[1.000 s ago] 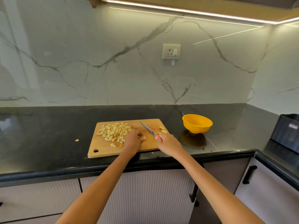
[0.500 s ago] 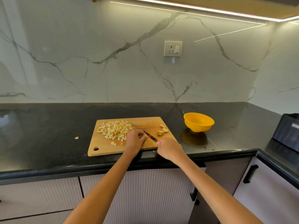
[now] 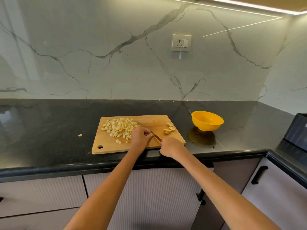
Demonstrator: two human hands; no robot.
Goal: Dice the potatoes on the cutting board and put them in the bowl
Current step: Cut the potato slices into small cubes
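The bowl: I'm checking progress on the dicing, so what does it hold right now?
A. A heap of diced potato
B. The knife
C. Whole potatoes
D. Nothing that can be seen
D: the yellow bowl shows only bare inner wall, while the diced potato lies heaped on the board and a few uncut pieces wait near its right edge.
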